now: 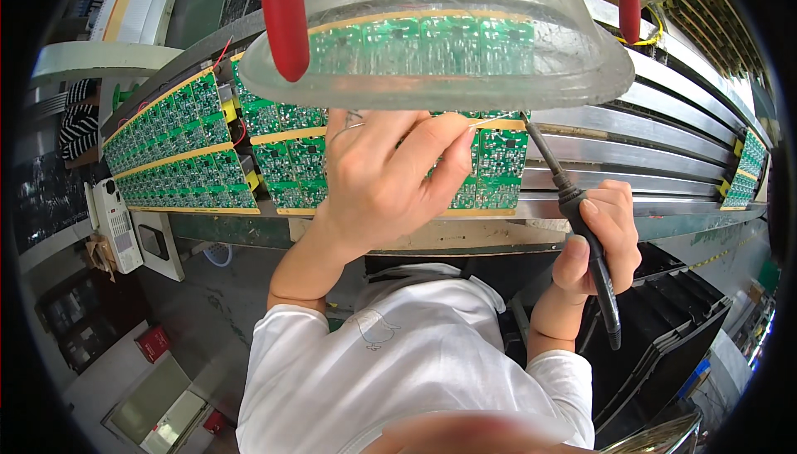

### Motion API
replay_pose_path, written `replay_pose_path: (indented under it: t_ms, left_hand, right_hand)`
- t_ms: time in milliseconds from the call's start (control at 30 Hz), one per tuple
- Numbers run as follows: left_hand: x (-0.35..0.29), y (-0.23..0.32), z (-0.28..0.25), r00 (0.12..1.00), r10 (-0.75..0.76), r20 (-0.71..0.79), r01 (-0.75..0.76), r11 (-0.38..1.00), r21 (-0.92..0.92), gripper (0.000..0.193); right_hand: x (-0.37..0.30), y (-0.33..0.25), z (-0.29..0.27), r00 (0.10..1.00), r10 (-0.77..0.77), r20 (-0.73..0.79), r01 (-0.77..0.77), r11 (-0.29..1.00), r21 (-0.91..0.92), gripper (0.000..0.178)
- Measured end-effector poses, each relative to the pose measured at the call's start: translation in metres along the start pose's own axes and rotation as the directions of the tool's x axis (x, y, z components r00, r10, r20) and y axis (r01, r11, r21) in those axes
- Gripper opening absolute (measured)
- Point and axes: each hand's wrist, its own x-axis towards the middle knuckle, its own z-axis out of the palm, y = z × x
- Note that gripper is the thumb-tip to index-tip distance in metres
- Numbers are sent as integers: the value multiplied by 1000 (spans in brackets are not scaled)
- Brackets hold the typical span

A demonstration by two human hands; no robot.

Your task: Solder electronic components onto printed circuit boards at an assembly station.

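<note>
My left hand (390, 172) is closed in a pinch on a thin silvery solder wire (491, 121), its end reaching right over a green circuit board panel (498, 159). My right hand (613, 234) wraps round the black handle of a soldering iron (566, 190). The iron's tip points up and left, close to the wire's end at the panel's right edge; whether they touch, I cannot tell. My left hand covers the middle of the panel. A clear plastic hood (465, 80) with red arms hangs just above, blurring the panel's far part.
Another circuit board panel (178, 147) lies left on the metal rails (647, 147), and a smaller board (745, 170) sits at their right end. Several boards (714, 18) stand racked at the far right. Below right are black trays (656, 329); a white box (119, 226) stands left.
</note>
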Motion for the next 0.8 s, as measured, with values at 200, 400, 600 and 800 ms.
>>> replay_pose_path:
  t_ms: [200, 400, 600, 800]
  left_hand:
    - [5, 10, -16, 986, -163, -27, 163, 986, -31, 15]
    - [17, 15, -18, 989, -147, 14, 146, 988, 58, 16]
    - [28, -13, 8, 987, 123, -103, -118, 992, 49, 18]
    - [24, -16, 11, 991, 49, -122, -55, 998, -43, 18]
  right_hand:
    - [1, -5, -6, 999, -26, 41, 28, 999, -36, 20]
    - [11, 8, -17, 995, -53, -89, 59, 996, 64, 22]
    - [31, 23, -21, 991, 25, -129, -4, 987, 163, 24]
    - [27, 21, -15, 998, -13, -60, 23, 985, 169, 24]
